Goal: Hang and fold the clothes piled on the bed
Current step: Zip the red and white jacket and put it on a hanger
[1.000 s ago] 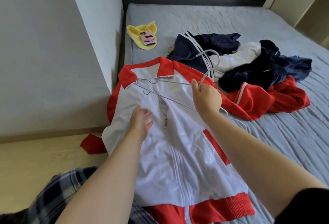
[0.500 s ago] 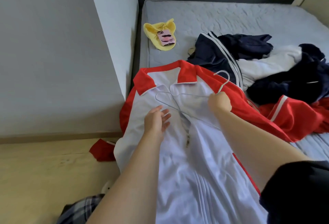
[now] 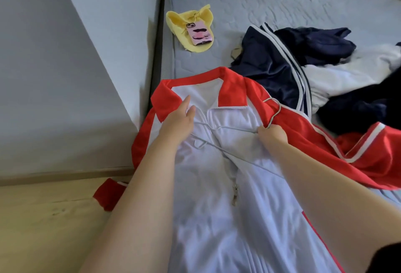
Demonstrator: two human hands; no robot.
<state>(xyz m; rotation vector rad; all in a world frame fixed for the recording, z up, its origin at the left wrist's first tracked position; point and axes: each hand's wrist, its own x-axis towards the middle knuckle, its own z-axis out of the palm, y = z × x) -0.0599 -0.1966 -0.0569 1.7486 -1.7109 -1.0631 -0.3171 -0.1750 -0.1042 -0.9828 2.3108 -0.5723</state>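
Two bare forearms, pretty plain. Way back from the fingers (image 3: pixel 186 104), up the right arm, there's the edge of a black sleeve (image 3: pixel 388 257), looks like a short-sleeved top.

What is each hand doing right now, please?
Left hand: open, resting on the jacket.
Right hand: holding the hanger.

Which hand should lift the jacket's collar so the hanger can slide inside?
Probably the left hand: it lies open right at the red collar, free to lift it. The right hand is busy, its grip closed on the hanger.
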